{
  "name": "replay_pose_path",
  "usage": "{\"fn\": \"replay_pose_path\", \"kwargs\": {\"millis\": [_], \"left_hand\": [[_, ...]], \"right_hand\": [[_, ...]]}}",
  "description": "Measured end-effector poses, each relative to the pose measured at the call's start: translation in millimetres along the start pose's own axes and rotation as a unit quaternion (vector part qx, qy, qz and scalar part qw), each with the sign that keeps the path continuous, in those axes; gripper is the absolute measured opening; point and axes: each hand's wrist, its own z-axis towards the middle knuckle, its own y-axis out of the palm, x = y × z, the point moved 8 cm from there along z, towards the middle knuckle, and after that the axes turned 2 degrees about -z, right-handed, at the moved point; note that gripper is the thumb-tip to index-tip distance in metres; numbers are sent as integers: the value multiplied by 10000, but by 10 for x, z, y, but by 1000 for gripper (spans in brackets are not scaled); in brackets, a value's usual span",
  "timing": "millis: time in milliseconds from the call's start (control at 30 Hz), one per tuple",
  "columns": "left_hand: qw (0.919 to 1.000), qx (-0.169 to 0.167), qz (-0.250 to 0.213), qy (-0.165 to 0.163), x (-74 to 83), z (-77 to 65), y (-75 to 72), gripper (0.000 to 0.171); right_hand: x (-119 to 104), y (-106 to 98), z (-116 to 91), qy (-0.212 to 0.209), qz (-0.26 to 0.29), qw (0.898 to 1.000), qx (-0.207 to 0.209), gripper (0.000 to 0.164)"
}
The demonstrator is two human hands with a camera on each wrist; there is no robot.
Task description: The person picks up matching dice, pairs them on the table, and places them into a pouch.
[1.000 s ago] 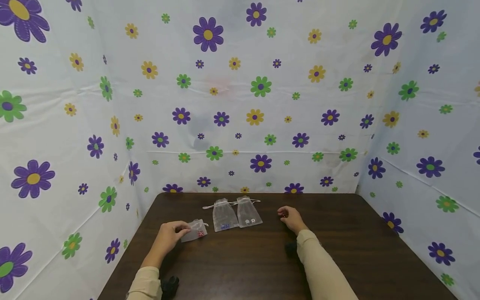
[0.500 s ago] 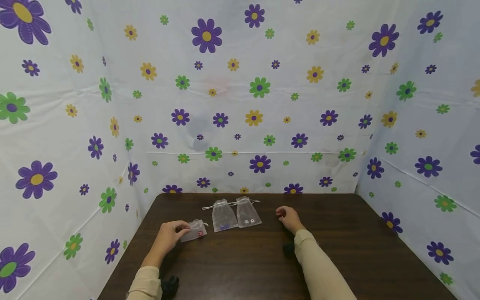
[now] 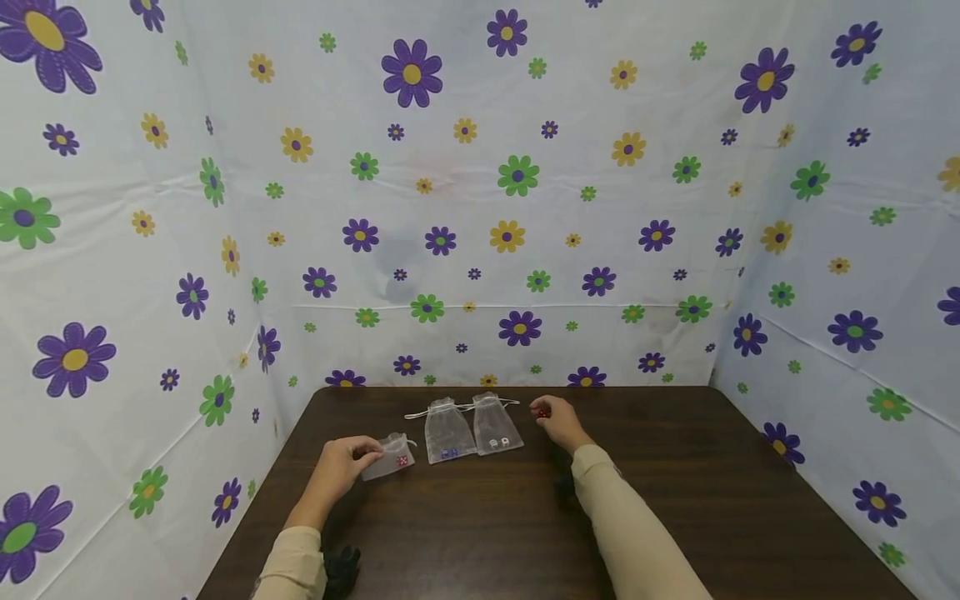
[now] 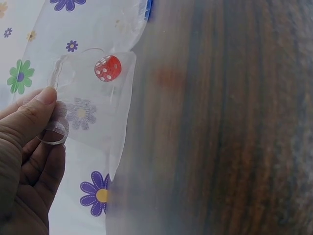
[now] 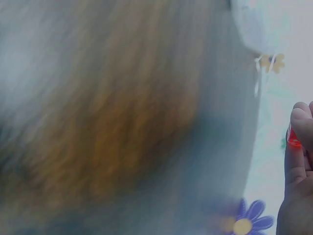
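My left hand (image 3: pixel 337 468) pinches a small sheer white drawstring bag (image 4: pixel 90 90) by its upper part, at the table's left side. Inside the bag, near its bottom corner, sits a red die (image 4: pixel 108 68) with white dots. My right hand (image 3: pixel 558 422) holds another red die (image 5: pixel 294 137) between thumb and fingers, over the table to the right of the bags. Fingers cover part of that die. Between my hands lie two more sheer bags, one (image 3: pixel 447 429) with blue dice (image 3: pixel 448 454) and one (image 3: pixel 493 421) with white dice (image 3: pixel 498 442).
The dark brown wooden table (image 3: pixel 465 533) has rounded far corners. White flowered cloth (image 3: pixel 480 200) hangs behind it and along both sides. White drawstrings (image 3: pixel 418 415) trail from the two lying bags near the far edge.
My right hand has moved left and farther back with the red die, nearer to the bags. The left hand has risen slightly with its bag; the two lying bags stay in place.
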Motion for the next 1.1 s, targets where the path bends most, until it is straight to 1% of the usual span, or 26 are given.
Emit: {"fn": "replay_pose_path", "kwargs": {"millis": [233, 400, 500, 733, 867, 1100], "left_hand": [[10000, -52, -67, 32, 28, 17, 7, 10], [9999, -82, -86, 24, 70, 33, 9, 7], [9999, -106, -105, 13, 84, 37, 12, 8], [9999, -118, -124, -29, 78, 51, 26, 10], [9998, -137, -125, 18, 73, 69, 38, 8], [9997, -124, -194, 18, 50, 83, 45, 8]], "right_hand": [[-378, 56, 98, -437, 159, 9989, -43, 22], [-656, 129, 179, -660, 9, 9977, -159, 23], [-839, 209, 214, -865, -118, 9957, -316, 24], [-1354, 403, 233, -1470, -286, 9864, -681, 24], [-1618, 488, 243, -1583, -275, 9829, -895, 24], [-2057, 532, 239, -1956, -399, 9744, -1031, 22]]}}
